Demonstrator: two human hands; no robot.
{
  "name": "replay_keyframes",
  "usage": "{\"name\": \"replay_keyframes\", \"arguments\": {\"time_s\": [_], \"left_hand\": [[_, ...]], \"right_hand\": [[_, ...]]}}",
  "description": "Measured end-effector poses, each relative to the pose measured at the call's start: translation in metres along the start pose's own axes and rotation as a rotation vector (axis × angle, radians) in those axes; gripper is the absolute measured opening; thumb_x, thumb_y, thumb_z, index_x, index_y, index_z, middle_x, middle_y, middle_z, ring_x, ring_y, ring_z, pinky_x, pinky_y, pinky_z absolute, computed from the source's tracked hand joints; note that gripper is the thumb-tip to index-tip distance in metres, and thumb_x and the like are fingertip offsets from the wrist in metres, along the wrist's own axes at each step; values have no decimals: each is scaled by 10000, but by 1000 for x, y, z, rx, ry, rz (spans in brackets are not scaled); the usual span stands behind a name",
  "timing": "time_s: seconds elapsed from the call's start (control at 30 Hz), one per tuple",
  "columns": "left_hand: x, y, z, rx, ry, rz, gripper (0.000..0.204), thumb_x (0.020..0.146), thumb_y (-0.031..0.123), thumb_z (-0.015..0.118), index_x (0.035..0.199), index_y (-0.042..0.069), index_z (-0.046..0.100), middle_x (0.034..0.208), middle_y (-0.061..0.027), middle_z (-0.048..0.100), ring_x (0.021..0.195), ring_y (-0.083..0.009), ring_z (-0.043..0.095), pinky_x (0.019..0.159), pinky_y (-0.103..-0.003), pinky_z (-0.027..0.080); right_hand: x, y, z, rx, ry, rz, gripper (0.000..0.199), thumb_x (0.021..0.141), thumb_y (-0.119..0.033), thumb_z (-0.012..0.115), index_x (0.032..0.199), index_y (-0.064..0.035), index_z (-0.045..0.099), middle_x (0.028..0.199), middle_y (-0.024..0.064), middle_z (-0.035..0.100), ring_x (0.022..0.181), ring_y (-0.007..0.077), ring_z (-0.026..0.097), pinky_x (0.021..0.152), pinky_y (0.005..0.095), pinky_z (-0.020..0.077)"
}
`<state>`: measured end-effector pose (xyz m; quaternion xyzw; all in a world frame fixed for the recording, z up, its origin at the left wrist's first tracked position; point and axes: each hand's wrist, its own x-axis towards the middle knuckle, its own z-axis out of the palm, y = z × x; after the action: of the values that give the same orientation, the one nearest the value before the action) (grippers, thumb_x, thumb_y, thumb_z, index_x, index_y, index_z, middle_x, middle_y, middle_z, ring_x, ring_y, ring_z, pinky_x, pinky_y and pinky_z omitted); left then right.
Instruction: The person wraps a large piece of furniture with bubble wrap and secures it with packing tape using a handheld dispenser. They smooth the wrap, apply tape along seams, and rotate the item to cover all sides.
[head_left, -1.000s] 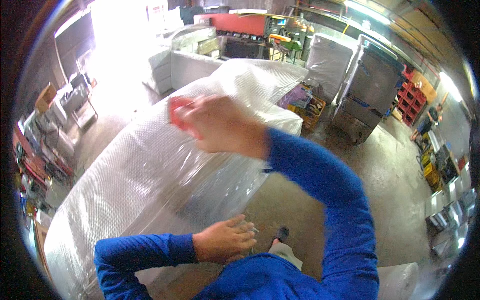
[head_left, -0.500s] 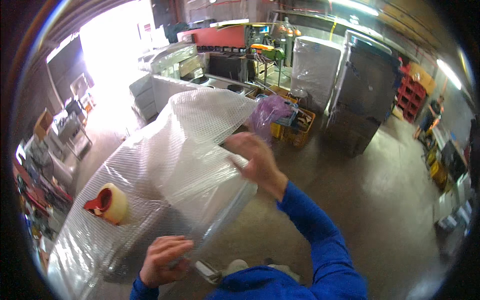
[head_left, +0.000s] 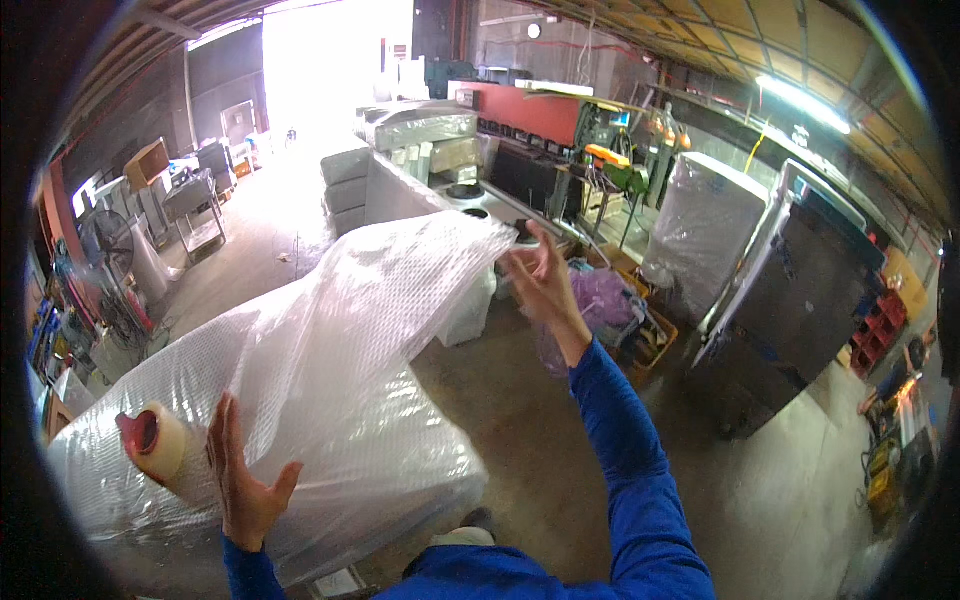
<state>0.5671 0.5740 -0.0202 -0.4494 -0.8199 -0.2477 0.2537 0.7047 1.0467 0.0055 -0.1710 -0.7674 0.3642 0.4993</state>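
Head view, watched from my remote seat: left hand (head_left: 247, 490) spread wide, thumb apart, nothing in its grasp that I can see; whether it brushes the bubble wrap (head_left: 320, 330) I cannot tell. Just left of its fingers, the tape roll (head_left: 167, 452) in its red holder (head_left: 127, 428) rests on the wrap, held by neither hand. Right hand (head_left: 548, 285) raised, fingers parted and partly curled at the wrap's far corner; I cannot tell whether they pinch it. Progress, by my judgement: plastic already covers the long bulk (head_left: 405, 455) right of the left hand, but the flap (head_left: 440, 262) reaching toward the right fingertips stands lifted and loose, no tape that I can make out along it. Right of the right hand, a purple bag (head_left: 602, 298)
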Motion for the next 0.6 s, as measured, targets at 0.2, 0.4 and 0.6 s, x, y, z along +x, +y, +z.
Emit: {"name": "replay_keyframes", "arguments": {"time_s": [0.2,0.4,0.6], "left_hand": [[6,27,29,108,-67,-262,1097,755,463,847,1608,109,254,1617,-205,333,1472,-404,343,1189,-583,271],[39,72,46,155,-69,-209,1076,771,493,841,1593,79,285,1586,-212,381,1436,-404,395,1177,-552,295],[150,120,103,-207,399,-135,563,891,256,765,1363,10,582,1157,-197,694,1012,-312,704,864,-423,549]], "right_hand": [[44,-26,11,237,-348,-57,859,931,-474,715,1541,10,352,1047,175,732,769,165,691,683,301,542],[88,-44,41,378,-447,-150,811,924,-521,715,1470,25,466,968,180,712,752,163,658,677,315,533],[97,-88,83,263,-633,-314,874,872,-623,715,1423,30,535,1042,264,688,864,286,702,810,399,552]]}}
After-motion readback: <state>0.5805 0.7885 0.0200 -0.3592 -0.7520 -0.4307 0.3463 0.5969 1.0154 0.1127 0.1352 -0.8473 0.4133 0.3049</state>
